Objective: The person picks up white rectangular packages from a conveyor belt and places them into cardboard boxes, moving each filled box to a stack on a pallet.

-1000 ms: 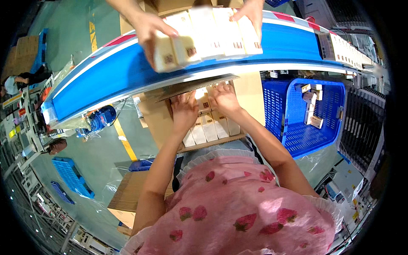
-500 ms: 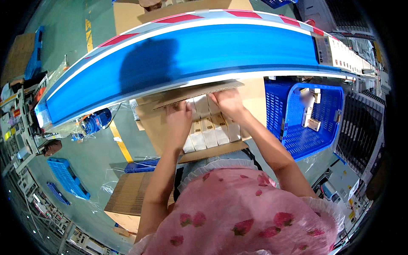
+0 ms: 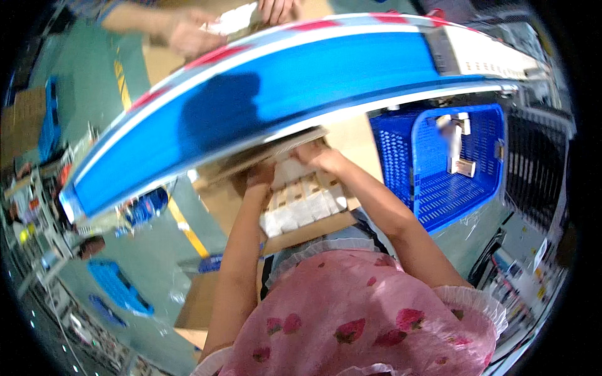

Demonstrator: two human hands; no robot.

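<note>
An open cardboard carton, its near flap (image 3: 310, 233) folded outward, stands in front of my body. Rows of small white boxes (image 3: 304, 210) with brown marks fill it. My left hand (image 3: 261, 174) reaches in at the left, partly beneath the raised far flap (image 3: 266, 152). Close to that flap's right end, my right hand (image 3: 318, 155) rests over the far boxes. Motion blur and the flap hide the fingers of both hands, so what they grip does not show.
Beyond the carton runs a blue conveyor belt (image 3: 338, 62) carrying a row of white boxes (image 3: 483, 55) at its right. A blue basket (image 3: 415, 169) with a few small boxes stands on the right. Across the belt, a co-worker's hands (image 3: 188, 34) handle something white.
My view has turned slightly. Both hands have shifted a little, the left further under the far flap. The box row on the belt sits further left. A co-worker's hands have appeared across the belt.
</note>
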